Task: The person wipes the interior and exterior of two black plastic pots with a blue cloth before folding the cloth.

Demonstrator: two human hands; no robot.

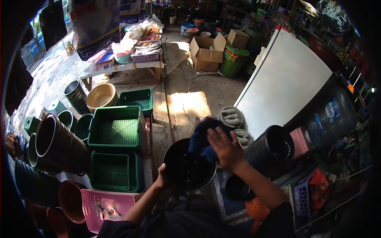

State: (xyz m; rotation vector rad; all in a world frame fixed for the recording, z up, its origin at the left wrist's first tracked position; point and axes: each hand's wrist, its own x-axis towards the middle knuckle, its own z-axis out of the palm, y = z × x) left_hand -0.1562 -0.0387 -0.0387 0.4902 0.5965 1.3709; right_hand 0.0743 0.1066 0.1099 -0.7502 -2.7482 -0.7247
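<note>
Head view: cloth (200, 139) under right grip (225, 148), on basin (186, 166).

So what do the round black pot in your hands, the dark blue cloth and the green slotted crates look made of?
Round black pot: probably plastic, smooth, with a dull sheen on its rim. Dark blue cloth: soft fabric, bunched and matte under the right hand. Green slotted crates: moulded plastic, rigid gridded walls, slightly glossy.

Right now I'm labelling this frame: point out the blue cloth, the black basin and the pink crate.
blue cloth (199, 139), head view, on its left fold beside the hand.
black basin (186, 166), head view, on its dark inside.
pink crate (119, 199), head view, on its top rim.
</note>
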